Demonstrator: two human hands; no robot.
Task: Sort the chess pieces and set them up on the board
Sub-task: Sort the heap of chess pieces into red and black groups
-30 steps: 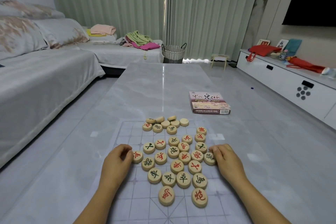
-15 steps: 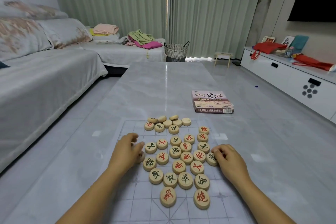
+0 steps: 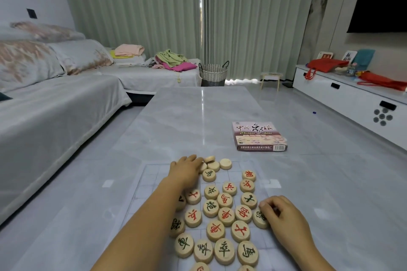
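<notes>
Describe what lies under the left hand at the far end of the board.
The left hand covers part of the board and the edge of one wooden piece. Whatever else lies beneath is hidden.

Round, pale wooden chess pieces [image 3: 224, 200], marked with red or dark Chinese characters, lie flat and mostly face up in a loose, unsorted cluster on a thin, translucent board [image 3: 152, 174] printed with a faint grid. At the cluster's far edge, several blank-faced pieces [image 3: 225, 164] sit bunched together, some overlapping their neighbours.
</notes>
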